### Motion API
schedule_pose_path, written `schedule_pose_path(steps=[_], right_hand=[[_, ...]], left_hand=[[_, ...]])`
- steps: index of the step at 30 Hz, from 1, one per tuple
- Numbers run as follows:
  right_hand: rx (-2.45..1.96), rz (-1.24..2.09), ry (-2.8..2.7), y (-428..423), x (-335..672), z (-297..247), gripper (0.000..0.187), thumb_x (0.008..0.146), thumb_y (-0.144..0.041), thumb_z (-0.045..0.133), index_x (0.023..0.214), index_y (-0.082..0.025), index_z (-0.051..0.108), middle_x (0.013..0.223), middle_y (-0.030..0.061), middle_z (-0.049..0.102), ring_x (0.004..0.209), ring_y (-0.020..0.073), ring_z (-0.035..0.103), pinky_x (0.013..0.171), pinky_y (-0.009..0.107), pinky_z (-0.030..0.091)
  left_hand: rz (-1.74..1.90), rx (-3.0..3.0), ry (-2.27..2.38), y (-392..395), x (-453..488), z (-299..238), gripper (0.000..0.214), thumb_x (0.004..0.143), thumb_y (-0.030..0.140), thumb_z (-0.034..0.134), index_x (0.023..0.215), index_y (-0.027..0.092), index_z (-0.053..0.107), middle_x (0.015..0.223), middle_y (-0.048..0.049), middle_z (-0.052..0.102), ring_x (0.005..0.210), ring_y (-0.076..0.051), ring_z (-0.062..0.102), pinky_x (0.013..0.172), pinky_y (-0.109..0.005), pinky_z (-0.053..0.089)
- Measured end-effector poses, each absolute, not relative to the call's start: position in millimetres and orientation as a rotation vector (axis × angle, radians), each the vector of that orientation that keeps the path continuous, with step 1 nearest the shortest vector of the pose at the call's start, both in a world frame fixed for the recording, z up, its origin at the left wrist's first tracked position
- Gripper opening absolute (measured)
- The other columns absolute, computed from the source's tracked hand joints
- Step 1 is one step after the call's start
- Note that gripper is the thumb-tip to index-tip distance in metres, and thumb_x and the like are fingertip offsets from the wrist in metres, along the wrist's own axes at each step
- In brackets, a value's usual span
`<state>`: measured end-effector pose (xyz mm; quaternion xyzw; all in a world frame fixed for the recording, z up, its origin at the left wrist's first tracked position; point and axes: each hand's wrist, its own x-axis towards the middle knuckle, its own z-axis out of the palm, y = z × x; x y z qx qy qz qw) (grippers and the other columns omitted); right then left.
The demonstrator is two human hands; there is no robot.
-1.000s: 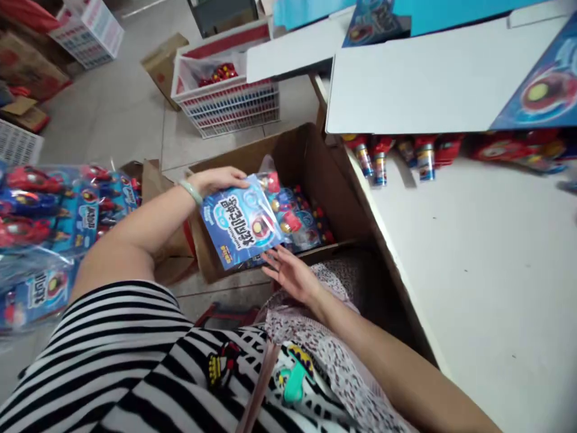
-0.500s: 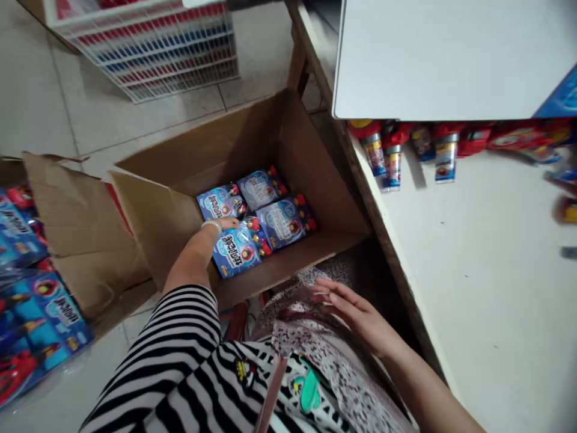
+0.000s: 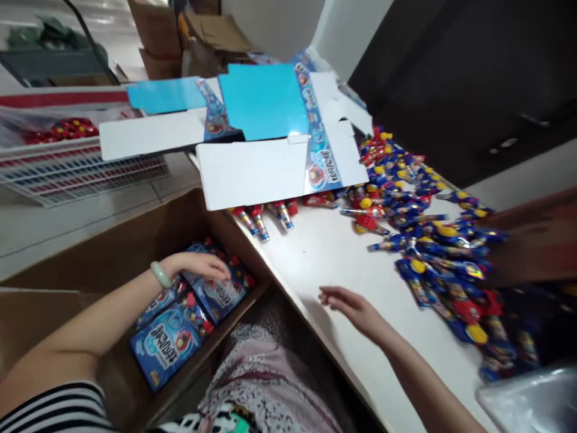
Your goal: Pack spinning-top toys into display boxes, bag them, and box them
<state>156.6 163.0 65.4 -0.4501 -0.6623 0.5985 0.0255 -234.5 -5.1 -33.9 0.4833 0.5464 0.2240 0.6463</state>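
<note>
My left hand (image 3: 202,266), with a pale green bangle at the wrist, is over a brown cardboard carton (image 3: 112,234). Its fingers are loosely stretched out with nothing in them. Below it in the carton lie several blue printed boxes (image 3: 167,343) with red and blue pieces along one side. Whether the hand touches them I cannot tell. Just above the white table (image 3: 297,258) hovers my right hand (image 3: 354,310), fingers slightly curled and apart, holding nothing. Flattened blue-and-white printed cartons (image 3: 252,174) lie across the table's far end.
Many small blue, red and yellow toys (image 3: 419,228) are heaped along the table's right side. A white wire basket (image 3: 85,174) with red packets stands on the floor beyond the carton. A clear plastic piece (image 3: 532,397) lies at lower right.
My view has swung up and to the right, bringing the toy heap into sight. My left hand has left the box in the carton and risen; my right hand is now over the table.
</note>
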Motion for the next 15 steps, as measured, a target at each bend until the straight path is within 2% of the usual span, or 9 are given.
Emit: schedule_pose_path(steps=[2, 4, 6, 9, 13, 15], right_hand=[[-1.401, 1.706, -1.849, 213, 146, 70, 0.046, 0.066, -0.048, 0.085, 0.1, -0.019, 0.075, 0.102, 0.0108, 0.076, 0.091, 0.0228, 0.071, 0.087, 0.038, 0.056], [-1.385, 1.674, -1.596, 261, 123, 72, 0.036, 0.071, -0.034, 0.083, 0.101, -0.018, 0.072, 0.106, 0.0108, 0.075, 0.09, 0.0191, 0.07, 0.078, 0.03, 0.055], [-1.346, 1.651, -1.462, 302, 89, 72, 0.026, 0.08, -0.026, 0.075, 0.104, -0.019, 0.067, 0.109, 0.0086, 0.074, 0.09, 0.0149, 0.07, 0.074, 0.024, 0.055], [-1.308, 1.68, -1.363, 347, 38, 69, 0.011, 0.094, -0.026, 0.061, 0.101, -0.018, 0.061, 0.099, 0.0072, 0.074, 0.081, 0.012, 0.07, 0.071, 0.023, 0.056], [-1.296, 1.727, -1.257, 380, -3, 57, 0.018, 0.1, -0.031, 0.056, 0.098, -0.014, 0.061, 0.085, 0.0025, 0.069, 0.068, 0.0096, 0.066, 0.064, 0.023, 0.056], [-1.288, 1.755, -1.235, 387, -8, 49, 0.02, 0.099, -0.033, 0.059, 0.101, -0.013, 0.062, 0.086, 0.0008, 0.067, 0.068, 0.0091, 0.064, 0.062, 0.023, 0.056]], left_hand=[[0.71, 1.211, 1.099, 55, -225, 26, 0.05, 0.08, 0.06, 0.071, 0.109, 0.019, 0.075, 0.104, -0.0114, 0.076, 0.08, -0.021, 0.07, 0.072, -0.03, 0.055], [1.032, 1.29, 1.175, 125, -208, 76, 0.036, 0.084, 0.045, 0.071, 0.106, 0.016, 0.075, 0.105, -0.0122, 0.075, 0.089, -0.02, 0.069, 0.081, -0.03, 0.054], [1.343, 1.141, 1.376, 197, -188, 110, 0.025, 0.086, 0.03, 0.066, 0.107, 0.017, 0.072, 0.11, -0.0107, 0.073, 0.095, -0.02, 0.068, 0.084, -0.03, 0.053], [1.534, 0.869, 1.724, 290, -165, 129, 0.016, 0.081, 0.018, 0.067, 0.096, 0.012, 0.068, 0.102, -0.0129, 0.073, 0.097, -0.023, 0.066, 0.082, -0.032, 0.05], [1.59, 0.739, 1.866, 357, -159, 125, 0.016, 0.073, 0.02, 0.074, 0.078, 0.013, 0.061, 0.08, -0.0142, 0.069, 0.09, -0.029, 0.066, 0.076, -0.035, 0.049], [1.619, 0.714, 1.882, 369, -163, 119, 0.023, 0.071, 0.025, 0.078, 0.079, 0.014, 0.06, 0.079, -0.014, 0.068, 0.092, -0.032, 0.067, 0.075, -0.037, 0.05]])
